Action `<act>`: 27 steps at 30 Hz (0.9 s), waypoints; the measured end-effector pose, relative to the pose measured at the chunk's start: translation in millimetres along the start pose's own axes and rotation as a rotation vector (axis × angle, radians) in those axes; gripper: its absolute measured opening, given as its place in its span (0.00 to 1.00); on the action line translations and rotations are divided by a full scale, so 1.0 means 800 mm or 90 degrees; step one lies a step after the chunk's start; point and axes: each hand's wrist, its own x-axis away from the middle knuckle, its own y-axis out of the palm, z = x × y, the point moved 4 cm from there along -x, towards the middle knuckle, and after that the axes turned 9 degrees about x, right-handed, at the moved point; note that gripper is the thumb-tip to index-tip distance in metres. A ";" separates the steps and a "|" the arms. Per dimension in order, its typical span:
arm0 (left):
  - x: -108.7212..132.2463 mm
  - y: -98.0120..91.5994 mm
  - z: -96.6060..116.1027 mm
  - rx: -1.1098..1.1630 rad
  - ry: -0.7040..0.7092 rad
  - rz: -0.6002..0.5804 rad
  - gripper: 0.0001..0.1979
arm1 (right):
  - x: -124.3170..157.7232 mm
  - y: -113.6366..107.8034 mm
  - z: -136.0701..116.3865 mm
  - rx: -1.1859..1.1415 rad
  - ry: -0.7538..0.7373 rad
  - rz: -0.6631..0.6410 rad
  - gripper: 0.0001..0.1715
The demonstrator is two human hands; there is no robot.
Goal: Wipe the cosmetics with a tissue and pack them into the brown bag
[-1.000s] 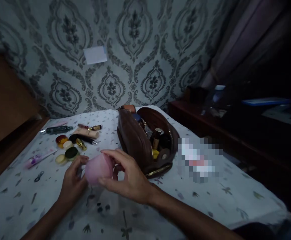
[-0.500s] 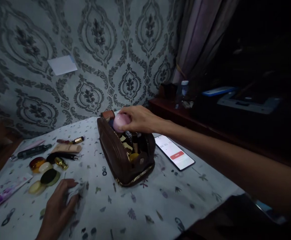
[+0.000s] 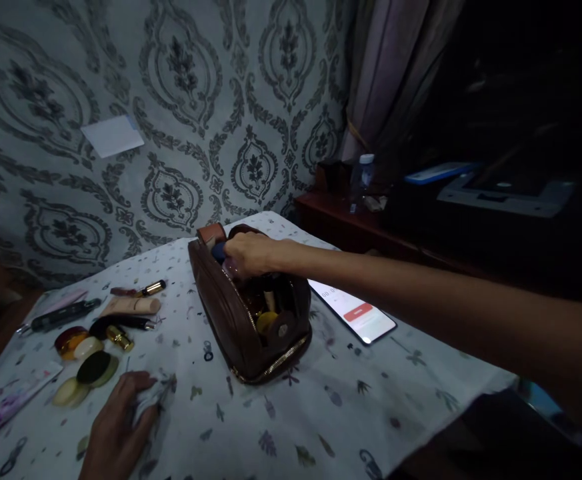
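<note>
My right hand (image 3: 251,257) reaches down into the open brown zip-up makeup bag (image 3: 215,320). Its fingers are closed round a glossy pink rounded object (image 3: 231,268), mostly hidden by the hand and the bag's rim. Inside the bag a yellow round item (image 3: 267,323) and a small tube (image 3: 269,300) show, beside a dark blue item (image 3: 219,251) at the far end. My left hand (image 3: 115,423) lies on the near left of the table, fingers and thumb curled on a bunched fold of the patterned tablecloth (image 3: 251,427).
Left of the bag lie round compacts (image 3: 97,368), a beige tube (image 3: 133,305), a gold-capped lipstick (image 3: 154,287), a dark green tube (image 3: 65,315) and a pink-purple tube (image 3: 11,407). A lit phone (image 3: 358,313) lies right, under my forearm. A bottle (image 3: 363,177) stands behind.
My right hand has lowered the pink rounded object from above the bag's opening down into its far part. My left hand keeps its place on the cloth. The view has shifted slightly.
</note>
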 end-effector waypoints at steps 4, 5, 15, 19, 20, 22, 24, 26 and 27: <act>0.002 0.001 -0.004 0.010 -0.014 -0.009 0.12 | -0.007 0.009 0.003 -0.019 0.009 0.008 0.18; 0.002 0.001 -0.003 0.013 -0.016 -0.008 0.12 | -0.006 0.009 0.004 -0.022 0.006 0.017 0.19; -0.011 -0.003 0.026 -0.006 -0.014 0.037 0.11 | 0.037 -0.013 0.009 -0.138 -0.085 0.220 0.08; -0.015 -0.005 0.034 -0.018 -0.022 0.025 0.11 | 0.078 -0.016 0.018 -0.265 -0.075 0.321 0.12; -0.016 -0.005 0.035 -0.021 -0.026 0.023 0.11 | 0.087 -0.014 0.021 -0.302 -0.077 0.334 0.12; -0.017 -0.005 0.037 -0.024 -0.039 0.016 0.11 | 0.103 -0.008 0.030 -0.379 -0.086 0.351 0.13; -0.017 -0.004 0.038 -0.021 -0.048 0.011 0.10 | 0.115 0.000 0.038 -0.445 -0.091 0.355 0.13; -0.016 -0.003 0.037 -0.021 -0.051 0.013 0.10 | 0.126 0.008 0.046 -0.486 -0.085 0.359 0.13; -0.016 -0.003 0.037 -0.025 -0.052 0.015 0.11 | 0.130 0.012 0.048 -0.496 -0.082 0.362 0.13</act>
